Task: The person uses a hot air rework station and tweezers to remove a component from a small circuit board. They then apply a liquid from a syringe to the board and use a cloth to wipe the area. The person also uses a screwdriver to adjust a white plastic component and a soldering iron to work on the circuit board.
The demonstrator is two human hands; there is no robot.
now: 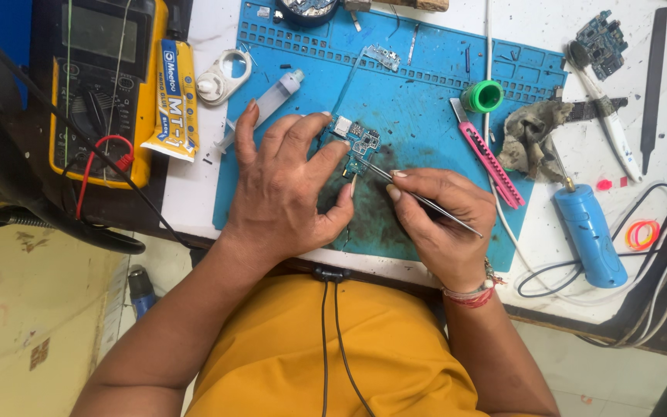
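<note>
On blue mat [426, 100], syringe [268, 104], pink knife [488, 154], rag [530, 131] ringing circuit board [358, 143].

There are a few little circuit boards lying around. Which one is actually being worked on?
The blue circuit board mid-mat, pinned by the left hand and touched by the tweezers; the others lie untouched.

1. The person wears a bright yellow-orange top [333, 347].
2. The arms are bare, with no sleeves showing.
3. A red and white thread band [468, 295] goes around the right wrist.
4. A thin black cable [326, 340] hangs down the top.
</note>
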